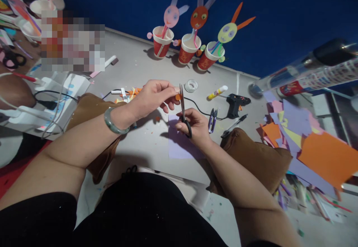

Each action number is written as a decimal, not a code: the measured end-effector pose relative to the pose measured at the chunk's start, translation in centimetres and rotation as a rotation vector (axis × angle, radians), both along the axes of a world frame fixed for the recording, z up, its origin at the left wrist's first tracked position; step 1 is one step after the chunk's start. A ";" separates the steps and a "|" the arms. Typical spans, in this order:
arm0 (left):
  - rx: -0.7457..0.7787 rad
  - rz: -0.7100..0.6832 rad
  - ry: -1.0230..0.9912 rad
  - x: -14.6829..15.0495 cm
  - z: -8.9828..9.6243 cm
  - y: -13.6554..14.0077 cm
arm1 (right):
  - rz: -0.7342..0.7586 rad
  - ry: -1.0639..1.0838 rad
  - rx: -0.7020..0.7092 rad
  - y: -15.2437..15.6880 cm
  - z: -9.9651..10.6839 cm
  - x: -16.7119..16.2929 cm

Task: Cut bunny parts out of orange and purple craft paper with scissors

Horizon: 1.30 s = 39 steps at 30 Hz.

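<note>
Between the thumb and fingers of my left hand (160, 96) is a small piece of orange paper (178, 97). My right hand (195, 125) grips a pair of scissors (182, 107) by the dark handles, blades pointing up and away from me. The blades lie right against the orange piece; whether they are cutting into it I cannot tell. Below my hands a sheet of purple paper (181, 146) lies on the grey table (145, 142), with tiny paper scraps to its left.
Three red paper cups (161, 47) with rabbit heads stand at the back. A tape roll (191, 86), glue stick (217, 92), glue gun (236, 103), thread snips (213, 120) and pen (235, 125) lie nearby. Coloured paper (327, 153) is heaped right; a power strip (69, 90) sits left.
</note>
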State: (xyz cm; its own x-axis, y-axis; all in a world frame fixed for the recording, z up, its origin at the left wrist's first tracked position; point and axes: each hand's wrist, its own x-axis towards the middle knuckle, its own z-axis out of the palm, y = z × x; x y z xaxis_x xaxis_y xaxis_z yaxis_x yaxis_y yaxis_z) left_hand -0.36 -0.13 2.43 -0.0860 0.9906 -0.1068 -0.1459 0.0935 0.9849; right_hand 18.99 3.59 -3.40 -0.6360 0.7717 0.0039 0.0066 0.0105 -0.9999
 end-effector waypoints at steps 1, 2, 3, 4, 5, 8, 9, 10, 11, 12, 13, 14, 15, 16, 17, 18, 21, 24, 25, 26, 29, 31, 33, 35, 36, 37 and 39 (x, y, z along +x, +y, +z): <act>0.005 -0.015 0.004 -0.1 -0.1 0.0 | 0.001 0.003 -0.005 0.0 0.0 0.0; 0.012 -0.031 0.012 -0.1 -0.3 0.0 | 0.001 0.005 -0.008 0.0 0.0 0.0; 0.021 -0.045 0.024 -0.2 -0.4 0.0 | -0.001 0.005 -0.009 0.0 0.1 0.1; 0.029 -0.056 0.037 -0.3 -0.6 0.0 | -0.002 0.005 -0.008 0.0 0.1 0.1; 0.034 -0.062 0.051 -0.4 -0.7 0.0 | -0.003 0.003 -0.006 0.0 0.1 0.1; 0.027 -0.051 0.072 -0.4 -0.7 -0.1 | -0.004 -0.005 0.003 0.0 0.1 0.1; 0.024 -0.047 0.072 -0.4 -0.7 -0.1 | -0.002 -0.007 0.005 0.0 0.1 0.1; 0.023 -0.043 0.070 -0.3 -0.6 -0.1 | -0.001 -0.008 0.006 0.0 0.1 0.1; 0.024 -0.041 0.065 -0.3 -0.5 -0.1 | 0.000 -0.009 0.007 0.0 0.1 0.1; 0.028 -0.038 0.058 -0.3 -0.4 -0.1 | 0.001 -0.009 0.007 0.0 0.0 0.0; 0.032 -0.036 0.049 -0.2 -0.4 -0.1 | 0.000 -0.010 0.007 0.0 0.0 0.0; 0.036 -0.034 0.040 -0.2 -0.3 -0.1 | -0.001 -0.013 0.007 0.0 0.0 0.0; 0.037 -0.031 0.033 -0.2 -0.3 -0.1 | -0.005 -0.015 0.009 0.0 0.0 0.0; 0.035 -0.028 0.027 -0.1 -0.2 -0.1 | -0.008 -0.018 0.010 0.0 0.0 0.0; 0.032 -0.026 0.023 -0.1 -0.2 -0.1 | -0.010 -0.020 0.012 0.0 0.0 0.0; 0.029 -0.024 0.021 -0.1 -0.2 -0.1 | -0.012 -0.020 0.012 0.0 0.0 0.0; 0.026 -0.019 0.021 -0.1 -0.2 -0.1 | -0.011 -0.016 0.010 0.0 0.1 0.1; 0.023 -0.019 0.029 -0.1 -0.2 -0.1 | -0.019 -0.030 0.014 0.0 0.1 0.1; 0.025 -0.020 0.029 -0.1 -0.2 -0.1 | -0.020 -0.035 0.014 0.0 0.1 0.1; 0.028 -0.020 0.029 -0.1 -0.2 -0.1 | -0.020 -0.037 0.014 -0.1 0.1 0.1; 0.031 -0.017 0.029 -0.1 -0.1 -0.1 | -0.018 -0.029 0.016 -0.1 0.2 0.0; 0.024 -0.014 0.031 -0.1 -0.1 -0.1 | -0.020 -0.025 0.015 -0.1 0.2 0.0; 0.017 -0.005 0.029 -0.1 0.0 -0.1 | -0.019 -0.028 0.011 -0.1 0.2 0.0; 0.012 0.001 0.023 -0.1 0.1 -0.1 | -0.020 -0.036 0.011 -0.1 0.3 0.0; 0.012 0.001 0.018 -0.1 0.1 -0.1 | -0.022 -0.040 0.012 -0.1 0.3 0.0; 0.014 0.000 0.013 0.0 0.1 -0.1 | -0.024 -0.044 0.013 -0.1 0.2 0.0; 0.020 -0.003 0.007 -0.1 0.1 -0.1 | -0.028 -0.046 0.010 -0.1 0.2 0.0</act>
State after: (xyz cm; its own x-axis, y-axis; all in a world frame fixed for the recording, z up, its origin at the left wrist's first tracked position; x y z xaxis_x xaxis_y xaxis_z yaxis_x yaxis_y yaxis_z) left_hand -0.41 -0.23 2.54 -0.0832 0.9928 -0.0866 -0.1383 0.0746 0.9876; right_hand 19.02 3.46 -3.20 -0.6141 0.7891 -0.0168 0.0532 0.0201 -0.9984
